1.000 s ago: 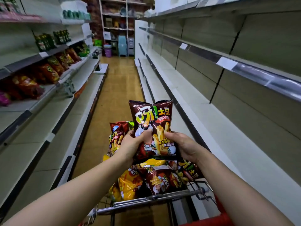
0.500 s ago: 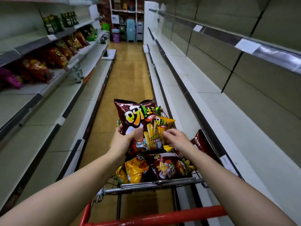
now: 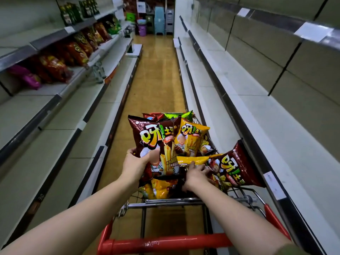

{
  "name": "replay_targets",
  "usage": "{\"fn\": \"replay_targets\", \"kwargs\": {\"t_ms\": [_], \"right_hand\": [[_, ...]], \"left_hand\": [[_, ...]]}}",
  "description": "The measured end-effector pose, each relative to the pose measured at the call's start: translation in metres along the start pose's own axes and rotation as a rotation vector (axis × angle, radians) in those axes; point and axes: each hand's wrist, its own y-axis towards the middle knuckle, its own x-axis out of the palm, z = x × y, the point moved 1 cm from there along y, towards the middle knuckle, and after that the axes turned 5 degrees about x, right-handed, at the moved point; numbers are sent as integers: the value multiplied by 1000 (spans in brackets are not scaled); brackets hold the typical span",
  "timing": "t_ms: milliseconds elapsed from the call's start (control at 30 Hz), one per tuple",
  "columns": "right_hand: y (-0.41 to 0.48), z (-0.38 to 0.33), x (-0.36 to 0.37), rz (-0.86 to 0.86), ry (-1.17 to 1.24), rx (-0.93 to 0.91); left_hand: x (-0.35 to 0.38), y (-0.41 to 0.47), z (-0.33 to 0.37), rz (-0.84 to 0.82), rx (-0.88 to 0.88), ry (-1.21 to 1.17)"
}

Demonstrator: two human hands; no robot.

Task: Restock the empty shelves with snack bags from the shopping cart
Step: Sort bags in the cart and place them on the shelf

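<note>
- A narrow shop aisle with a tan floor [image 3: 156, 80] runs up the middle of the frame. Bare pale metal shelves [image 3: 276, 137] fill the right side, and red and orange snack bags [image 3: 77, 50] lie on the racks at upper left.
- A wire shopping cart [image 3: 184, 200] with a red handle bar stands at lower centre, heaped with snack bags.
- The left hand [image 3: 137, 165] grips a dark brown crinkly foil snack bag [image 3: 156, 140] near its lower left corner, thumb across the front, holding it upright above the heap.
- The right hand [image 3: 196, 173] is apart from the left. It reaches down into the heap, fingers lying over a yellow foil bag [image 3: 206, 159] just beside a second dark brown bag [image 3: 237, 168] that leans over the cart's right rim. Whether it has closed on either, I cannot tell.
- The step looks like gathering a second bag before turning to the shelf. It is best to take it by a sealed edge or corner, since these air-filled bags slip and crush easily.
- Lifting straight up should avoid tipping the leaning bag out of the cart.
</note>
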Motion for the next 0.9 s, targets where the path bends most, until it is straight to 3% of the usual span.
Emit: {"fn": "replay_targets", "kwargs": {"t_ms": [200, 533, 767, 900], "right_hand": [[-17, 23, -62, 102, 310, -108], [-86, 54, -166, -192, 1177, -470], [-113, 75, -194, -410, 1239, -674], [-113, 74, -190, -499, 1314, -759]], "left_hand": [[-19, 5, 9, 21, -5, -11], [-17, 16, 27, -15, 26, -89], [-3, 11, 52, -53, 49, -18], [2, 10, 56, -160, 2, 32]]}}
